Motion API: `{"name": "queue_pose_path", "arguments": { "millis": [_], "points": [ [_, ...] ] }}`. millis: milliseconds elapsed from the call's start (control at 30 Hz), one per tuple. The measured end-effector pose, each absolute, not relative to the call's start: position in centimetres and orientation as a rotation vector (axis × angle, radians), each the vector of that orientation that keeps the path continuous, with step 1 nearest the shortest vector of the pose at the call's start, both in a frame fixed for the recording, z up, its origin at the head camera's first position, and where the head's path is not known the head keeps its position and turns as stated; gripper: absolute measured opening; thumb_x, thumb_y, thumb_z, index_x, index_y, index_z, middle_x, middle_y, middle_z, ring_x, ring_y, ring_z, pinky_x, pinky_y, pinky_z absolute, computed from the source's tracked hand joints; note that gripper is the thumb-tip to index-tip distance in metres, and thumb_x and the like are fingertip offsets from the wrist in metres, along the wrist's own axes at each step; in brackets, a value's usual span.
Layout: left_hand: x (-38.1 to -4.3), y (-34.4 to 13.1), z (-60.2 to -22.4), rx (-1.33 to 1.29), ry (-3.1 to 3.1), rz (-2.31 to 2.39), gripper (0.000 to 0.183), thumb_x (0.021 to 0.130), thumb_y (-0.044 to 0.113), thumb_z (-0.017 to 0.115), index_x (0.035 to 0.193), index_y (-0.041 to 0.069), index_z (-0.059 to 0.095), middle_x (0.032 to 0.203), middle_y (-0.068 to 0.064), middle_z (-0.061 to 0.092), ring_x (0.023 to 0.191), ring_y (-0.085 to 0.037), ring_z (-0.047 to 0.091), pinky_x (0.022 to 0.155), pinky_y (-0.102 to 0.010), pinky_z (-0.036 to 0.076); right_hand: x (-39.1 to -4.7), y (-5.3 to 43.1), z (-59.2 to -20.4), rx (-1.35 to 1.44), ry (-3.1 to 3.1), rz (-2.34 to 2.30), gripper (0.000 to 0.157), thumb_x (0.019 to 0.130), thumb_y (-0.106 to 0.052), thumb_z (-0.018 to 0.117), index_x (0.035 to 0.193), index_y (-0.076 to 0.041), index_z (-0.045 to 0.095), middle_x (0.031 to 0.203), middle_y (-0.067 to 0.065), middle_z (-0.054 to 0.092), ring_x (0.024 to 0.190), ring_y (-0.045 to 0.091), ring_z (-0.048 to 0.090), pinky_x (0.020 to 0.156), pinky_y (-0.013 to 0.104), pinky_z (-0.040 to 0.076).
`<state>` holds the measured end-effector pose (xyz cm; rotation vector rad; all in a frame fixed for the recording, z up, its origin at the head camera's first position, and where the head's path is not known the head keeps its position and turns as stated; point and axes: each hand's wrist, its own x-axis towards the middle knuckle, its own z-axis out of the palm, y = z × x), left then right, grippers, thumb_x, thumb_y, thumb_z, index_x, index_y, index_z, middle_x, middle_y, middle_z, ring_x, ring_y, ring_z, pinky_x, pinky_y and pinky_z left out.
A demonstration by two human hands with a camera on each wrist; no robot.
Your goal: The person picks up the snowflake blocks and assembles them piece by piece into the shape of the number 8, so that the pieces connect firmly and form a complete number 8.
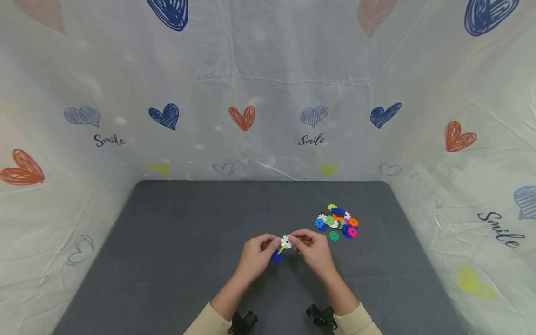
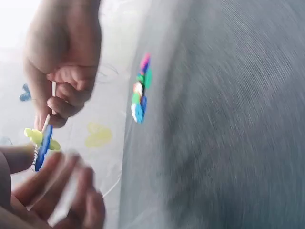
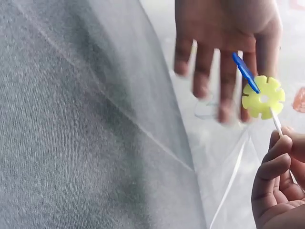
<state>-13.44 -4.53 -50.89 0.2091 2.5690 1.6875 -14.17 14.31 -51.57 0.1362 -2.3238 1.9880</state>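
Both hands meet over the table's front half around slotted plastic snowflake discs. My left hand (image 1: 256, 257) pinches a joined yellow disc (image 3: 263, 98) and blue disc (image 3: 246, 73) between thumb and index finger; its other fingers are spread. A white disc (image 1: 286, 242) stands edge-on against the yellow one, and my right hand (image 1: 311, 251) pinches it between thumb and fingertips. In the left wrist view the blue disc (image 2: 44, 148) crosses the yellow disc (image 2: 33, 136). Another thin white edge (image 2: 54, 95) shows among the right hand's curled fingers.
A loose pile of multicoloured discs (image 1: 335, 223) lies right of centre, beyond the right hand. The dark grey table (image 1: 188, 232) is enclosed by a light curtain (image 1: 268, 56) printed with hearts. Black wrist cameras (image 1: 321, 317) sit at the sleeves.
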Motion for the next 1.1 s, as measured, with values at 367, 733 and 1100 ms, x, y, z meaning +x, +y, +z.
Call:
{"name": "queue_pose_path", "arguments": {
  "millis": [367,733,1100],
  "points": [
    [-14.1,-4.7,-51.2,-0.093,2.245,1.987,0.023,0.096,0.022,0.07,0.097,0.0,0.077,0.089,-0.017,0.074,0.068,-0.009,0.06,0.062,-0.025,0.049,-16.2,19.6,-52.3,-0.215,-2.559,1.452,0.022,0.092,-0.023,0.077,0.106,-0.006,0.076,0.096,0.011,0.077,0.078,0.018,0.069,0.068,0.03,0.055],
    [-14.3,-5.8,-51.7,-0.132,2.27,1.983,0.026,0.097,0.026,0.069,0.1,0.001,0.077,0.086,-0.01,0.074,0.068,-0.01,0.056,0.061,-0.027,0.046,-17.6,23.9,-55.3,-0.439,-3.002,0.896,0.037,0.093,-0.023,0.074,0.124,-0.003,0.069,0.107,0.016,0.07,0.091,0.034,0.065,0.078,0.055,0.053],
    [-14.6,-5.7,-51.2,-0.118,2.283,1.969,0.021,0.096,0.024,0.069,0.093,0.005,0.078,0.086,-0.011,0.075,0.072,-0.013,0.06,0.065,-0.028,0.05,-16.8,22.7,-53.6,-0.405,-2.831,1.1,0.021,0.085,-0.023,0.083,0.091,-0.008,0.069,0.087,0.007,0.072,0.071,0.022,0.063,0.06,0.034,0.046]
  ]
}}
